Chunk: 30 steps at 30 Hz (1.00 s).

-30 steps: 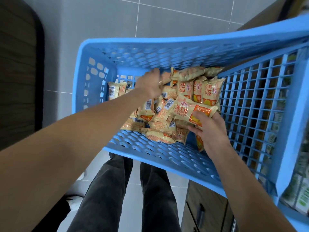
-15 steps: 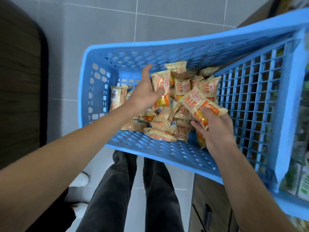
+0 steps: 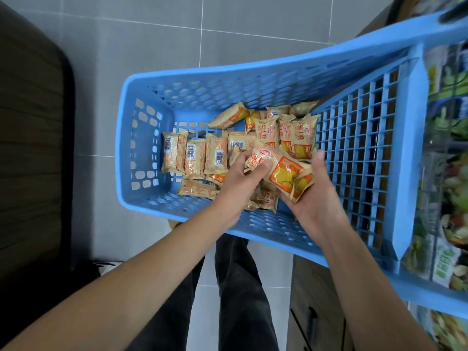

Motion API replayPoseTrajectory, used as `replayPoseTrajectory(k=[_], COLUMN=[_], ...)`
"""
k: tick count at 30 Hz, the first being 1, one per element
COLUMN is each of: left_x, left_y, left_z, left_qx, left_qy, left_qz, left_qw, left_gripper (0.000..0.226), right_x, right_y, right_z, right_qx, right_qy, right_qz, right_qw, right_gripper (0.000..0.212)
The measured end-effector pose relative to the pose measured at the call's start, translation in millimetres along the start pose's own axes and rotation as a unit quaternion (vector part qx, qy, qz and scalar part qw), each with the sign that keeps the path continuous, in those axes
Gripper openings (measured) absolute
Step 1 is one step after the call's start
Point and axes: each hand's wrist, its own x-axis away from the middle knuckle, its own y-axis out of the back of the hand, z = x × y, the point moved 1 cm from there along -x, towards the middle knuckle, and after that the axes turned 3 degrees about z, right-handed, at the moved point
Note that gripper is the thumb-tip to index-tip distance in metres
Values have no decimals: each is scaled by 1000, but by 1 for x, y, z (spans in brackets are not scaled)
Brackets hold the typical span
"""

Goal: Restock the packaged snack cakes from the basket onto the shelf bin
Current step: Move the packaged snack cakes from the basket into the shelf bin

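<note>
The goods on the shelf (image 3: 445, 173) along the right edge of the frame are smeared by blur (their labels unreadable). The blue basket (image 3: 141, 158) runs off the frame at upper right. Both hands cover several snack cakes (image 3: 266, 198) low in the pile.

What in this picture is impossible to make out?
- Head view: packs under both hands, the left hand and right hand, are covered.
- The shelf goods at right are blurred; labels unreadable.
- The blue basket runs past the right edge.
- The shelf bin isn't identifiable.
</note>
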Motion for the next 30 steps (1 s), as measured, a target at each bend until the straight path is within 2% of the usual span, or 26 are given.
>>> replayPoseTrajectory(k=[3,6,11,13,16,18,20,21,25,28,30], left_x=[1,-3,-42,-72,-117,-139,-153,-158,-166,-163,-155], left_y=[-9,-14,-5,2,6,5,2,1,-5,-8,-5], left_z=[2,1,-16,-22,-23,-23,-21,-18,-2,5,6], left_qx=[-22,-28,-136,-274,-488,-578,-628,-638,-642,-666,-688], left_qy=[6,13,-70,-107,-143,-169,-184,-183,-133,-137,-177], left_qz=[27,22,-109,-110,-52,-13,-2,-4,-39,-100,-123], left_qw=[999,999,982,949,859,798,756,748,754,726,693], left_gripper=[37,38,34,40,54,62,65,64,54,49,52], right_x=[2,-1,-3,-3,-5,-6,-5,-5,-1,-1,0], right_y=[6,15,27,31,37,42,45,47,54,57,55], right_z=[-3,0,8,10,11,11,11,11,8,6,6], right_qx=[86,114,142,141,127,120,121,121,135,139,132], right_qy=[-8,19,45,44,33,23,18,16,7,6,15], right_qz=[2,-76,-146,-150,-149,-149,-149,-148,-150,-149,-139], right_qw=[996,990,978,978,980,981,981,982,979,979,981], right_gripper=[52,39,29,22,21,22,25,26,11,11,13])
